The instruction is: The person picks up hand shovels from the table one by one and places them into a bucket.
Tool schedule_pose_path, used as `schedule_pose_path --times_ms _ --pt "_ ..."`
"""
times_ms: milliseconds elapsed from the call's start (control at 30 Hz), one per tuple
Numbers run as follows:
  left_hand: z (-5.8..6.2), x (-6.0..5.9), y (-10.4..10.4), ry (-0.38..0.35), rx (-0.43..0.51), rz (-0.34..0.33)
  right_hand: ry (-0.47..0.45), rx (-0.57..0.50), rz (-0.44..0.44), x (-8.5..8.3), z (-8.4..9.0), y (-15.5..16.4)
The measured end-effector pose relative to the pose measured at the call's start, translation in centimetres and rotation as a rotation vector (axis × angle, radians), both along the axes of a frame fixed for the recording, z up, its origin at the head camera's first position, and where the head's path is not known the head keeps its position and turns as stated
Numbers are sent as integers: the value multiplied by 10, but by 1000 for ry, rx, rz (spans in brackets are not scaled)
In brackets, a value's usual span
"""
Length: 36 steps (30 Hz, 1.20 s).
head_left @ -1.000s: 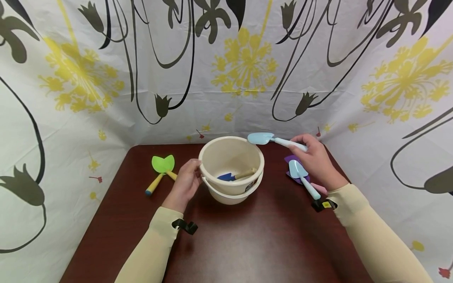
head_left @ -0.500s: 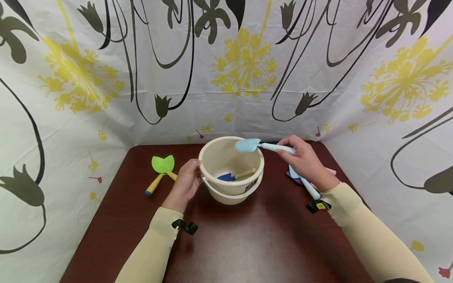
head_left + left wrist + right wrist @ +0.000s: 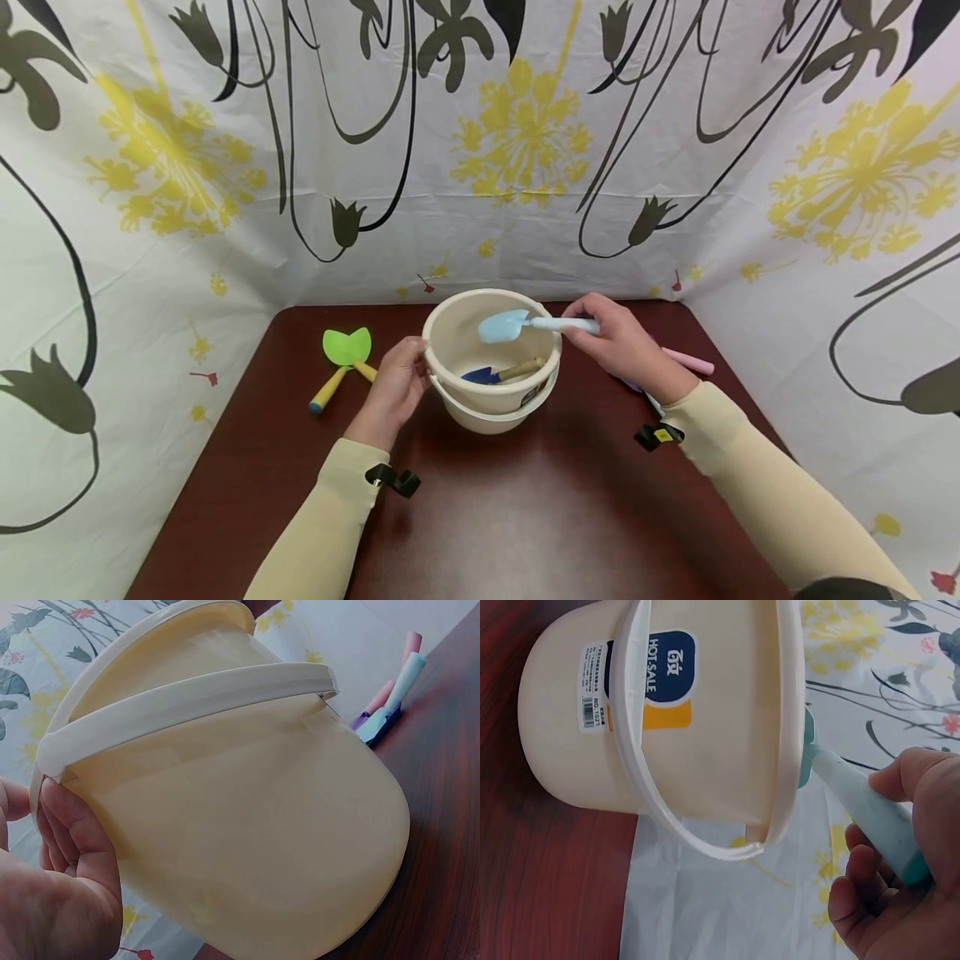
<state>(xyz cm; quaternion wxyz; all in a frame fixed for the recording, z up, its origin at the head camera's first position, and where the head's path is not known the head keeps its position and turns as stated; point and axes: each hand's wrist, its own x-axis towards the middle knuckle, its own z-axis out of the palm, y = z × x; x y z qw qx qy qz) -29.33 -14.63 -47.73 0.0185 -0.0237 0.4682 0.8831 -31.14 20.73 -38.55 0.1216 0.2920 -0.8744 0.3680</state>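
A: When you look from the head view, where is the trowel (image 3: 543,322)?

B: In the right hand (image 3: 618,340), whose fingers grasp its pale blue handle. The blade shows over the mouth of the bucket (image 3: 480,400), which is near the far edge of the surface (image 3: 555,508), about midway along.

A: Which way does it lie from those fingers?

B: Toward the left edge, and it points that way too. Its long axis runs nearly parallel to the far edge. The right hand is the nearer one; the left hand (image 3: 397,383) is across the bucket. Inside lies a small shovel (image 3: 502,372), and green shovels (image 3: 347,345) sit by the far left corner.

A: And the left wrist view?

B: The left hand's fingers grip the rim by one end of the carrying handle (image 3: 195,694). The trowel doesn't show there.

A: The right wrist view?

B: Thumb and curled fingers hold the trowel's handle; the blade is mostly hidden behind the rim. I can't tell whether they touch.
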Motion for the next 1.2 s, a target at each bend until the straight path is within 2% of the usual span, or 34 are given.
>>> schedule_pose_path --times_ms 233,467,667,867,1200 --pt "1 0 1 0 2 -3 5 30 59 -4 -1 -13" --pt "0 0 1 0 4 -4 -55 55 74 -7 -5 -19" --pt "1 0 1 -6 0 1 -46 69 107 -8 -7 -27" --pt "2 1 1 -1 -6 -2 -63 119 109 -11 -6 -34" --pt "2 1 2 -7 -1 4 -34 195 140 -16 -3 -47"
